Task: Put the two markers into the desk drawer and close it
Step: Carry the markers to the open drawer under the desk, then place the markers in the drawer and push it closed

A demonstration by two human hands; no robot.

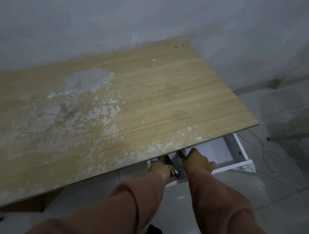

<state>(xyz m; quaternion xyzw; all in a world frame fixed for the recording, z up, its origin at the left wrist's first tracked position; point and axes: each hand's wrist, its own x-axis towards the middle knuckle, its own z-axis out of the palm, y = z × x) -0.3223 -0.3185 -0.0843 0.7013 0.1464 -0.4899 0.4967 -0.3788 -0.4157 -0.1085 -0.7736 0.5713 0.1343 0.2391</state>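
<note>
A white drawer [243,153] stands pulled out under the front right corner of the wooden desk [167,101]. Both my hands reach down into it. My left hand [160,170] grips a dark marker [168,161] whose far end slips under the desk edge and whose near end with a blue cap pokes out by the wrist. My right hand [197,162] holds a second dark marker [181,156], angled the same way, just right of the first. Both markers hang over the drawer's left part; whether they touch its floor is hidden.
The desk top is worn, with pale grey patches where the veneer has peeled. A grey wall runs behind it. White cables [274,165] trail over the tiled floor to the right of the drawer. A dark object [154,233] lies on the floor by my sleeve.
</note>
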